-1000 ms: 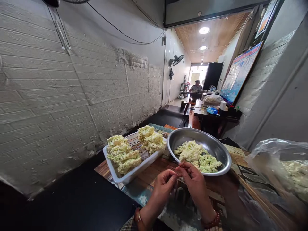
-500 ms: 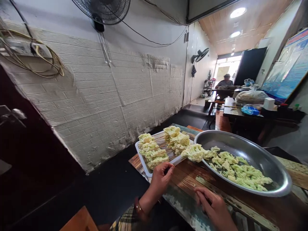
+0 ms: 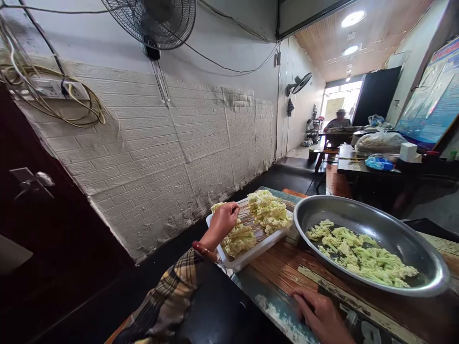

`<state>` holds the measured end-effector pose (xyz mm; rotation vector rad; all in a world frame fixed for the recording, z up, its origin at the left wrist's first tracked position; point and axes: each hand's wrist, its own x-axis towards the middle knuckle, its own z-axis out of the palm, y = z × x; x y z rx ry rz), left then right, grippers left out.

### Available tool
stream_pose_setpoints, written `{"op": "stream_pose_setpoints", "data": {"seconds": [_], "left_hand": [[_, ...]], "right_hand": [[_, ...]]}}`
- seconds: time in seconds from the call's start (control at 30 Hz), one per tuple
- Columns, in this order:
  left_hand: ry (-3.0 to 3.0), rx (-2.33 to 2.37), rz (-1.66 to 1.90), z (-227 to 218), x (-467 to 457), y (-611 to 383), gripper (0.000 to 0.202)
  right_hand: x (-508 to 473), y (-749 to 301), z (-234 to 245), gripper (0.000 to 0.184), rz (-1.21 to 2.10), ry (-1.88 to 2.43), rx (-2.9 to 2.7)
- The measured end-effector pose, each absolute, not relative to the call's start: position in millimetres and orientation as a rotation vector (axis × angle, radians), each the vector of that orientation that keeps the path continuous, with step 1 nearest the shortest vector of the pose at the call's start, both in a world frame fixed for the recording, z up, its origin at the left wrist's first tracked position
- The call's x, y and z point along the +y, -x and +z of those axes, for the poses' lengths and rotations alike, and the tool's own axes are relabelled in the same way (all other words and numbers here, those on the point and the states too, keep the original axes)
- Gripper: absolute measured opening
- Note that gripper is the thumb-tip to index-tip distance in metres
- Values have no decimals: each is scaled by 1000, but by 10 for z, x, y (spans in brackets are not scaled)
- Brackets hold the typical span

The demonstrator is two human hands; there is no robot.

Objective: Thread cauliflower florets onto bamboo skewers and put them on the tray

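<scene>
My left hand [image 3: 223, 223] is over the white tray [image 3: 247, 258], its fingers pinched on the end of a thin wooden skewer of cauliflower that points right. Pale green-white cauliflower skewers lie in the tray in two groups: one cauliflower group [image 3: 239, 240] is partly under my wrist, the other cauliflower group [image 3: 268, 211] is on the right side, with sticks between them. My right hand [image 3: 319, 313] is closed low at the table's near edge; what its curled fingers hold, if anything, cannot be made out. Beside it, a large metal basin [image 3: 390, 229] contains loose cauliflower pieces [image 3: 362, 253].
The tray and basin stand on a worn wooden plank table [image 3: 276, 267]. A brick-patterned wall [image 3: 158, 162] with a fan [image 3: 158, 24] runs along the left. Farther back, another table [image 3: 349, 165] bears bags, and a person [image 3: 337, 123] sits near the doorway.
My left hand has moved left and up over the tray, and the cauliflower skewer it held beside the basin is now at the tray. My right hand stays near the table edge.
</scene>
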<state>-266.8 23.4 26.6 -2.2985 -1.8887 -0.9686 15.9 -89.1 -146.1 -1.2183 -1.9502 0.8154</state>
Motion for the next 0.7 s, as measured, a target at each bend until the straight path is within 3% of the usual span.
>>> {"op": "stream_pose_setpoints", "data": {"seconds": [0.33, 0.7], "left_hand": [[2410, -1741, -701, 226, 336, 2589, 24], [2683, -1375, -604, 34, 429, 2101, 78]], "right_hand": [[-879, -146, -1484, 39, 830, 1201, -1892], [-959, -100, -1216, 32, 649, 1196, -1947]]}}
